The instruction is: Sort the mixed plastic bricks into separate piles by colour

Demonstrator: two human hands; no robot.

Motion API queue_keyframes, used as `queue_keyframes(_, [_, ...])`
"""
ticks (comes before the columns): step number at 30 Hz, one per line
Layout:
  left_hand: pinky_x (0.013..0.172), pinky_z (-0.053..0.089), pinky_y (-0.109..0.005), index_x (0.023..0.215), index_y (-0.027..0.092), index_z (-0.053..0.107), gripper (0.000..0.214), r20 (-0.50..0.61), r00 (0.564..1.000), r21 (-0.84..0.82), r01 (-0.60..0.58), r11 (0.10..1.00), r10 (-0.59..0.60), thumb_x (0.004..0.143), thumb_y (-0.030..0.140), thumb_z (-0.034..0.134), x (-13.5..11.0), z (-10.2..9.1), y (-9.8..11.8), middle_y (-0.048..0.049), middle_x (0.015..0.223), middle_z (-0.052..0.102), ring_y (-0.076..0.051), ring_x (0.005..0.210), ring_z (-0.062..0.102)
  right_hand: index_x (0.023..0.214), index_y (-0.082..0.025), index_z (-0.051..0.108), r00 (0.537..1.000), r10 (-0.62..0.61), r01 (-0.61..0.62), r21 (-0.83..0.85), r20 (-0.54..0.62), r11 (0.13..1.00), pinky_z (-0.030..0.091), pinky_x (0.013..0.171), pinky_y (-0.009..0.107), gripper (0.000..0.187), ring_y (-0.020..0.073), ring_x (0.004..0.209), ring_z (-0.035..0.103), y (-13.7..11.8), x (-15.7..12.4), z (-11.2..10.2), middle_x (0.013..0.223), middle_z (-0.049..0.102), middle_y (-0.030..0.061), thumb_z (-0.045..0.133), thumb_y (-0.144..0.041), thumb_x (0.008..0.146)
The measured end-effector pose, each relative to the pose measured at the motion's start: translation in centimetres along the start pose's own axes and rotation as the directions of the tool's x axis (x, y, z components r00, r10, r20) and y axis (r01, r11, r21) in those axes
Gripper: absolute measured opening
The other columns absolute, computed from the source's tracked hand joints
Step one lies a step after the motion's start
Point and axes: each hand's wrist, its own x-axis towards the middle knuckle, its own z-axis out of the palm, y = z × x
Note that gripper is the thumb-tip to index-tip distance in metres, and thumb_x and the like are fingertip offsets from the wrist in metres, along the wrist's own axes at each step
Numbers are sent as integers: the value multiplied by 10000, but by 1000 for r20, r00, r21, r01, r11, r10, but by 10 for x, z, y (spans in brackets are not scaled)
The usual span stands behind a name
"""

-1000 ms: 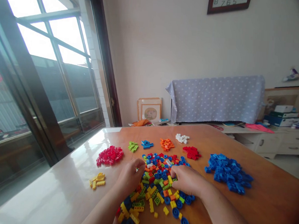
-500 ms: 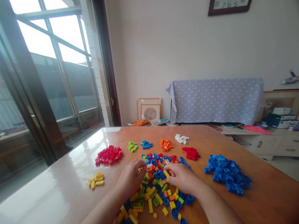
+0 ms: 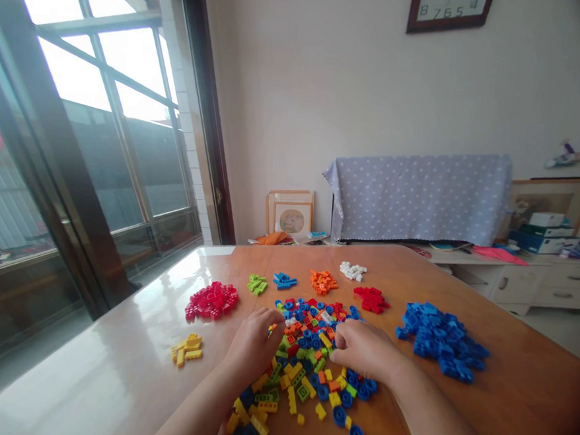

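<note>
In the head view, mixed bricks (image 3: 302, 393) are lying on the tabletop (image 3: 110, 380) between and around the left hand (image 3: 256, 338) and right hand (image 3: 366, 347). Both are curling inward; whether either is pinching a brick, I cannot tell.

Small toy bricks (image 3: 298, 376), mostly yellow, green, blue, red and orange, lie loosely jumbled on the table (image 3: 395, 271).

Daylight thru L window (image 3: 132, 57), w/ glare on tbl (image 3: 105, 364).

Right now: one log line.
left hand: mixed bricks, left side | right hand: mixed bricks, right side | grips: unclear | blue pile: rightmost
</note>
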Motion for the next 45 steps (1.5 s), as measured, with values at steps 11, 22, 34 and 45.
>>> queue_keyframes(11, [798, 479, -304, 916, 224, 704, 246, 14, 1000, -19, 5, 1000, -5, 945, 358, 499, -2, -3, 8, -83, 953, 690, -219, 911, 631, 808, -220, 618, 993, -119, 119, 22, -17, 993, 238, 644, 269, 146, 173, 823, 563, -4, 2, 17, 862, 646, 12, 606, -128, 695])
queue_keyframes(22, [787, 479, -299, 920, 223, 711, 253, 32, 999, -4, -16, 1000, 16, 945, 361, 501, -2, -5, 15, -88, 943, 695, -221, 905, 638, 890, -218, 613, 988, -154, 153, 83, 12, 985, 278, 665, 247, 211, 160, 833, 549, 5, 5, 19, 925, 631, 10, 612, -137, 695])
queue_keyframes(34, [782, 462, -295, 935, 225, 699, 254, 71, 997, 43, -12, 999, 9, 960, 342, 474, -2, -6, 18, -80, 968, 692, -222, 928, 630, 825, -221, 587, 990, -143, 143, 70, 2, 987, 233, 618, 258, 162, 150, 778, 546, -3, 1, 19, 837, 623, -7, 628, -162, 680])
queue_keyframes(45, [769, 468, -276, 927, 228, 704, 254, 53, 998, 65, -31, 997, 28, 961, 290, 460, -4, -4, 18, -71, 937, 694, -208, 900, 642, 826, -228, 632, 987, -157, 158, 58, -16, 986, 256, 652, 263, 113, 172, 835, 569, -5, -1, 22, 879, 632, 11, 629, -188, 720])
